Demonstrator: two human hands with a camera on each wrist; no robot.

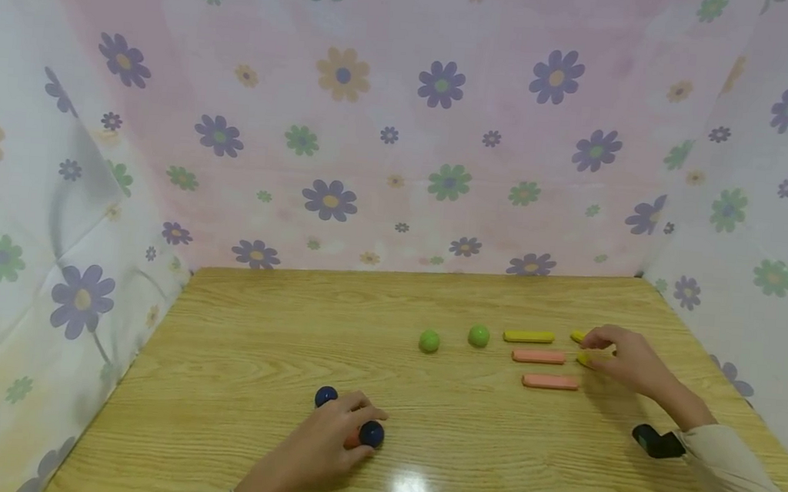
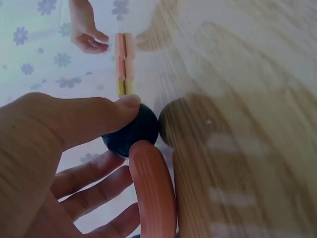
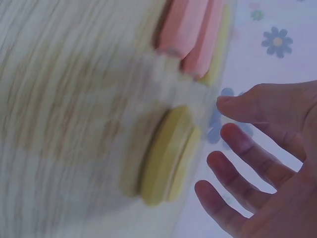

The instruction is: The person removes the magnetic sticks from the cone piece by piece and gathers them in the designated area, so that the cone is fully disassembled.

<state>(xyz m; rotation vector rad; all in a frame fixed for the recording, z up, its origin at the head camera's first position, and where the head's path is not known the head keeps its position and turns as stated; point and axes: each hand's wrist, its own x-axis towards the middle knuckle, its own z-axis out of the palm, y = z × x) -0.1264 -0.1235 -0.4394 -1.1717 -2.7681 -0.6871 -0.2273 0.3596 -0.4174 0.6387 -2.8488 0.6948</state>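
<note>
Gripping a dark blue ball [image 1: 371, 433] between thumb and fingers, the left hand [image 1: 322, 449] sits near the front edge of the worktop [image 1: 234, 341]; an orange stick [image 2: 153, 193] lies along its fingers in the left wrist view, touching the ball. A second blue ball [image 1: 326, 397] rests just beyond the hand, toward the left.

Further back, toward the right edge, the right hand [image 1: 624, 358] hovers with its fingers loosely spread and closed on nothing; its fingertips are just beside two short yellow pieces [image 1: 583, 359], which the right wrist view shows blurred, so contact cannot be told. Left of that hand lie two pink sticks [image 1: 538, 356] and a yellow stick [image 1: 529, 336], set in rows, with two green balls [image 1: 479, 335] further left, all well apart from the left hand.

To do this well, I judge the left hand should keep the ball pinned so it cannot roll, and the right should settle squarely on one yellow piece without nudging the neat rows beside it.
</note>
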